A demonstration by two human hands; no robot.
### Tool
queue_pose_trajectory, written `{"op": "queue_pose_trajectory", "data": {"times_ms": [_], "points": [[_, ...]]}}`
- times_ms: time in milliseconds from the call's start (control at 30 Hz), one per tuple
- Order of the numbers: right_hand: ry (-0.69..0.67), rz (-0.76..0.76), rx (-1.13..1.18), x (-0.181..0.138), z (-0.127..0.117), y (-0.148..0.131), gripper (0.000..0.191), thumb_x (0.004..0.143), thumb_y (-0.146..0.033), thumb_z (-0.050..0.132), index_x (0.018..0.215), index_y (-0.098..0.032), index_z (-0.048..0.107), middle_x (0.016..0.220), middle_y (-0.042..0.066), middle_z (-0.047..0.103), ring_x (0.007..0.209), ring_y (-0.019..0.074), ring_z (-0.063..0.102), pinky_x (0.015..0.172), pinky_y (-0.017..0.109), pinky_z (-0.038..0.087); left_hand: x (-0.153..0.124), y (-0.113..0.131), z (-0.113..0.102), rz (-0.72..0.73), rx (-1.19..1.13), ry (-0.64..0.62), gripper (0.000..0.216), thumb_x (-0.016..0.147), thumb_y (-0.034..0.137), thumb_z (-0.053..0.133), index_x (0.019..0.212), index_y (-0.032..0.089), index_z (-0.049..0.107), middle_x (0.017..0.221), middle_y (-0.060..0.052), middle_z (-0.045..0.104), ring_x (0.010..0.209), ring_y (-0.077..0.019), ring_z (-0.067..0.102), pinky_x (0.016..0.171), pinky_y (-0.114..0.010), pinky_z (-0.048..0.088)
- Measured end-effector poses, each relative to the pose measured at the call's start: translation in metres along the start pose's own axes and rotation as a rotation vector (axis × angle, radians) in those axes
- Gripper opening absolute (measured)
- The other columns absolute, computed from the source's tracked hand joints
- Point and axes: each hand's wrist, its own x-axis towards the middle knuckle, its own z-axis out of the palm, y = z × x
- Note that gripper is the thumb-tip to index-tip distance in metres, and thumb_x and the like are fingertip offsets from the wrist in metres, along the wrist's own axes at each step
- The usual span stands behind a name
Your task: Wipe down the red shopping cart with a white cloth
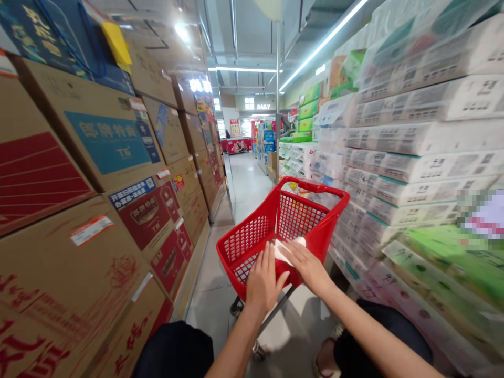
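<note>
A red plastic shopping cart (249, 232) stands tilted across my view, its lattice basket on a grey wheeled frame. My left hand (263, 281) is over the basket's near side with the fingers stretched out and the thumb spread; whether it touches the red plastic is hard to tell. Beside it, my right hand (309, 266) holds a crumpled white tissue or cloth (282, 252) under its fingers, against the near right part of the basket. Part of the white piece is hidden by that hand.
Stacked cardboard boxes (106, 139) line the left side. To the right rise piles of white paper packs (417, 163), with green packs (444, 252) lower down. A pale aisle floor (250, 178) runs ahead past a thin upright pole (277, 73). My knees frame the bottom.
</note>
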Motion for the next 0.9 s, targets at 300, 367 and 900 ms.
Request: {"op": "queue_pose_trajectory", "data": {"times_ms": [300,367,900], "points": [[0.053,0.192,-0.132,-0.021,-0.04,0.084,0.071,0.095,-0.004,0.036,0.158,-0.031,0.018,0.161,0.003,0.032,0.148,0.0205,0.028,0.12,0.049,0.032,-0.002,-0.026,-0.002,0.059,0.034,-0.041,0.07,0.099,0.047,0.046,0.159,0.024,0.019,0.162,-0.007,0.028,0.132,-0.0269,0.052,0.102,-0.039,0.051],[0.091,0.221,-0.145,-0.02,-0.038,0.078,0.071,0.095,-0.004,0.036,0.158,-0.03,0.018,0.16,0.004,0.033,0.148,0.0213,0.029,0.12,0.05,0.033,-0.001,-0.027,0.0,0.063,0.026,-0.04,0.07,0.098,0.047,0.047,0.158,0.025,0.02,0.161,-0.006,0.03,0.131,-0.0268,0.054,0.102,-0.04,0.052],[0.099,0.316,-0.235,-0.031,-0.06,0.124,0.067,0.093,-0.005,0.036,0.156,-0.027,0.03,0.157,0.005,0.04,0.146,0.0233,0.034,0.118,0.049,0.036,0.0,-0.033,-0.005,0.046,0.023,-0.076,0.065,0.097,0.046,0.049,0.155,0.025,0.03,0.159,-0.004,0.036,0.134,-0.0233,0.051,0.106,-0.038,0.049]]}}
